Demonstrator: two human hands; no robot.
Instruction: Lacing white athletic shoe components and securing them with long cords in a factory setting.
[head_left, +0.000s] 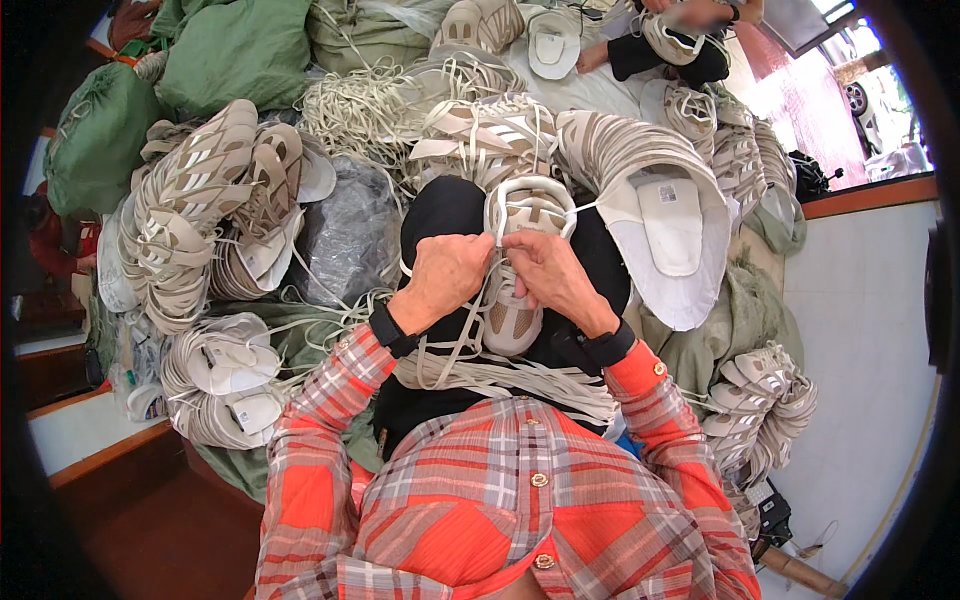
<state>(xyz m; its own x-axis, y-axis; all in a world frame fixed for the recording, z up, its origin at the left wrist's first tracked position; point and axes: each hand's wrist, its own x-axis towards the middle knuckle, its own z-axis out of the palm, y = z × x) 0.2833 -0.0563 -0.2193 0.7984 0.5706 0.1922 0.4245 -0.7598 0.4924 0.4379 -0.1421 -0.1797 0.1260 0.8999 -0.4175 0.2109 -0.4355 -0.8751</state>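
A beige and white shoe upper (530,330) lies on my lap between my knees, its toe toward me and its padded collar away. My left hand (443,280) is closed at the left side of its lacing, fingertips pinched on a cream shoelace. My right hand (556,272) is closed too, thumb and forefinger pinching at the shoelace over the eyelets. The fingertips of both hands nearly meet. One loose lace loop (455,350) hangs below my left hand. Across my lap lies a bundle of cream laces (510,382).
Nested stacks of shoe uppers (185,225) stand at left, with another stack (655,190) at right. Behind are a lace heap (365,112) and green sacks (235,60). A clear plastic bag (347,230) sits left of my knee. Another person's hand (700,14) holds an upper at top right.
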